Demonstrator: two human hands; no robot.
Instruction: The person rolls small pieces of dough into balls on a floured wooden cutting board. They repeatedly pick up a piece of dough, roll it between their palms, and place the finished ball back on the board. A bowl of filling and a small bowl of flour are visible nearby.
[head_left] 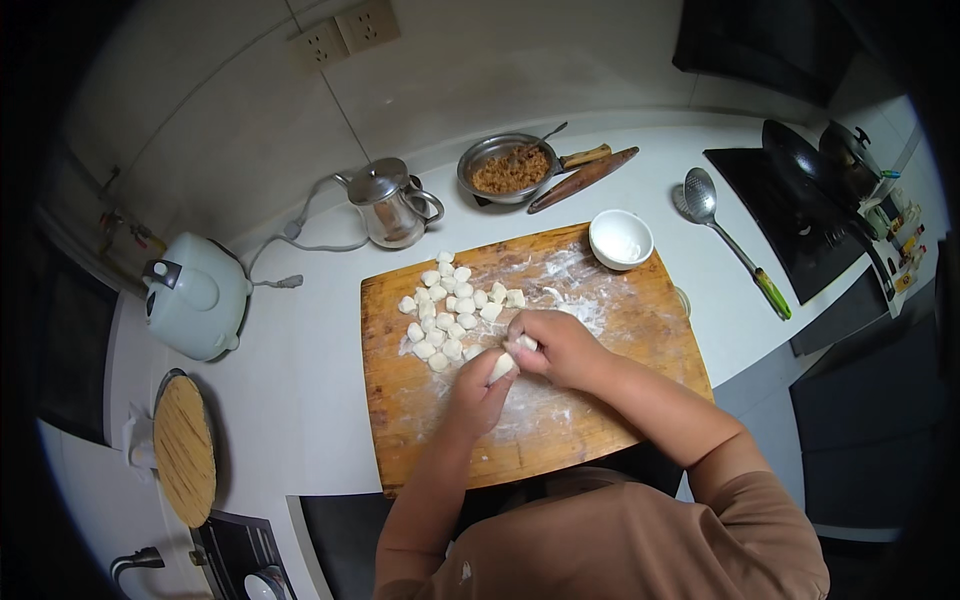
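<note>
Both my hands meet over the middle of a floured wooden board. My left hand is closed around a piece of white dough. Right beside it, my right hand grips dough between thumb and fingers. Whether the two bits are one stretched piece or separate, I cannot tell. Just left of my hands lie several small dough pieces in a loose cluster. Flour is scattered beyond my right hand. A white bowl with white powder inside stands on the board's far right corner.
Behind the board are a metal bowl of brown filling, a wooden rolling pin and a metal kettle. A slotted ladle lies right, near the stove. A rice cooker and a round straw-coloured lid stand left.
</note>
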